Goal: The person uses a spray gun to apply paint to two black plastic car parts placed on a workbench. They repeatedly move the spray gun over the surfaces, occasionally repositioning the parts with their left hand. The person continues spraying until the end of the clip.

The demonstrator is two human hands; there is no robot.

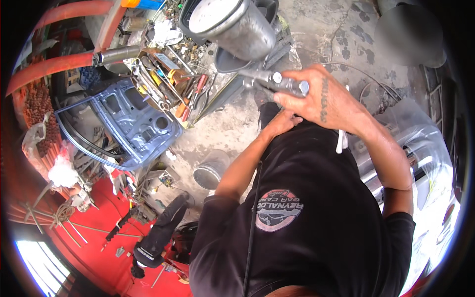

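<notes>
My right hand (324,99) is closed around a dark metal tool with round silver knobs (300,88), raised in front of my waist. Its far end is smeared, so its exact kind does not show. Lower and to the left, my left hand (283,123) rests with curled fingers against the front of my black shirt (316,163). Whatever those fingers hold, if anything, is hidden. Beyond the tool stands a grey-stained bucket (247,37) with a pale top, beside a dark tub (230,60).
Left of me are a tray of hand tools (161,81) and a blue-grey car door (141,121). A smaller bucket (208,175) stands on the floor near my left arm. Another person (156,240) is at the lower left. Clear plastic sheeting (420,138) covers something shiny at right.
</notes>
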